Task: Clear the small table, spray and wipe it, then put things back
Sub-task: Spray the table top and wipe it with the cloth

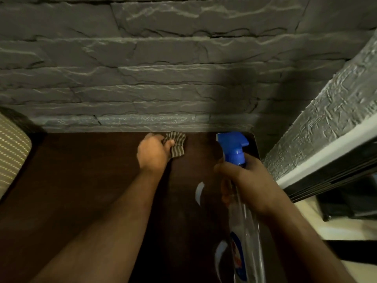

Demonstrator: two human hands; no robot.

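The small table [81,190] has a dark brown wooden top that fills the lower part of the view. My left hand [153,152] grips a small striped cloth [176,144] and presses it on the tabletop near the far edge, by the wall. My right hand [242,180] holds a clear spray bottle [244,227] by its neck; its blue trigger head [232,146] points toward the far right corner of the table. Nothing else lies on the visible tabletop.
A dark grey stone-textured wall [163,68] runs along the table's far edge. A beige patterned cushion [12,148] sits at the left. To the right is a textured grey ledge with a white trim [326,156] and a dark unit below it.
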